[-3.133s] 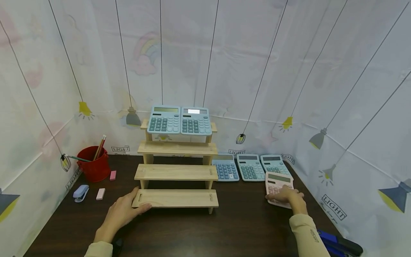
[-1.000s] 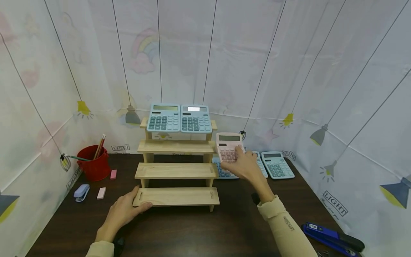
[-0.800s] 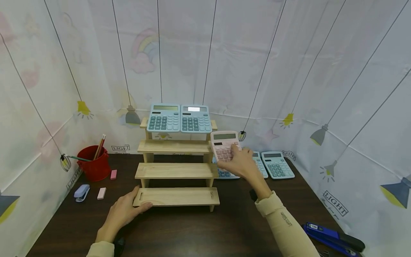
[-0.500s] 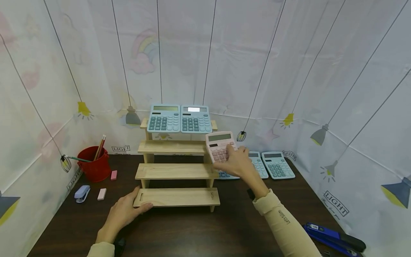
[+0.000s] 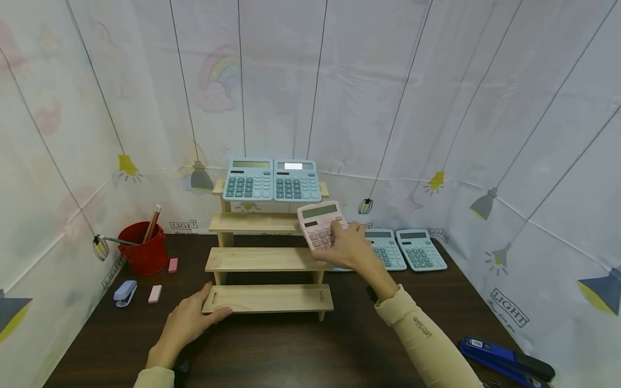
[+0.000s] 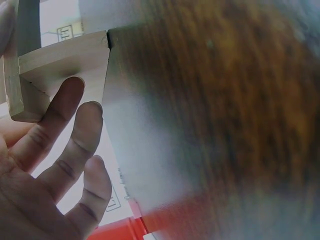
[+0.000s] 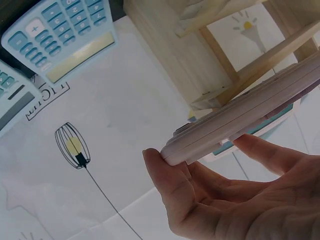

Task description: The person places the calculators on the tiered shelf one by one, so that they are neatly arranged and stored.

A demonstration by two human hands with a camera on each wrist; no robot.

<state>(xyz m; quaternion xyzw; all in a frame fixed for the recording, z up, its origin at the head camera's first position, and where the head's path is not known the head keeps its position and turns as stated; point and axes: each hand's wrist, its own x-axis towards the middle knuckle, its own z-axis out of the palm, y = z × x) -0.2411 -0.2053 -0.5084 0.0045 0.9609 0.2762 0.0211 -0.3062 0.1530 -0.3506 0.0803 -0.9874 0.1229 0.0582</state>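
Observation:
My right hand (image 5: 346, 248) holds a pink calculator (image 5: 317, 218) by its lower right side, tilted, in front of the right end of the wooden step shelf's (image 5: 262, 260) upper middle boards. In the right wrist view, that calculator (image 7: 240, 117) shows edge-on, pinched between thumb and fingers. My left hand (image 5: 189, 318) grips the left end of the lowest board, thumb along its front edge. Several fingers (image 6: 85, 130) of it show beside the board's underside in the left wrist view. Two light-blue calculators (image 5: 248, 180) lean side by side on the top board.
Light-blue calculators (image 5: 421, 250) lie at the back right, one mostly hidden behind my right hand. A red bucket (image 5: 145, 253) with pencils, two erasers (image 5: 154, 294) and a small stapler (image 5: 125, 293) stand left. A blue long stapler-like tool (image 5: 504, 360) lies front right.
My right hand has picked up the pink calculator from the table's right side and carried it up and left to the shelf, lately tilting it. The left hand stays on the lowest board.

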